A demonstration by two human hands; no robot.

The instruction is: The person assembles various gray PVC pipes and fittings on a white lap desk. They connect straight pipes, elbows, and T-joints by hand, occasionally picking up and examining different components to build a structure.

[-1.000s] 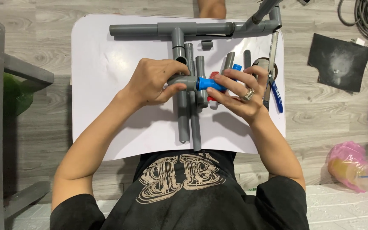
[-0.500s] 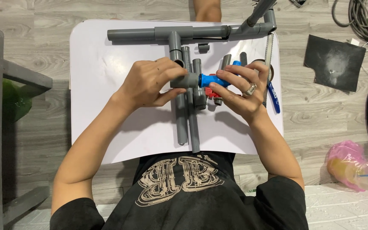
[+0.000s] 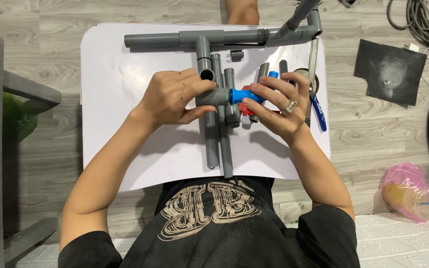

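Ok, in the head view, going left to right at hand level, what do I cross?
Green bag → left hand → grey elbow fitting → blue valve → right hand → blue-handled saw → black mat.

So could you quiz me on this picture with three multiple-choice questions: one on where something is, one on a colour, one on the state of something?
1. Where does the long pipe assembly lie?
A. along the table's far edge
B. on the floor
C. on the person's lap

2. What colour is the part in the right hand?
A. green
B. blue and red
C. yellow

3. What is the left hand doing?
A. resting flat
B. holding a saw
C. gripping a grey pipe fitting

Answers: 1 A, it lies across the white table top edge; 2 B, blue body with red beneath; 3 C, fingers wrap the fitting.
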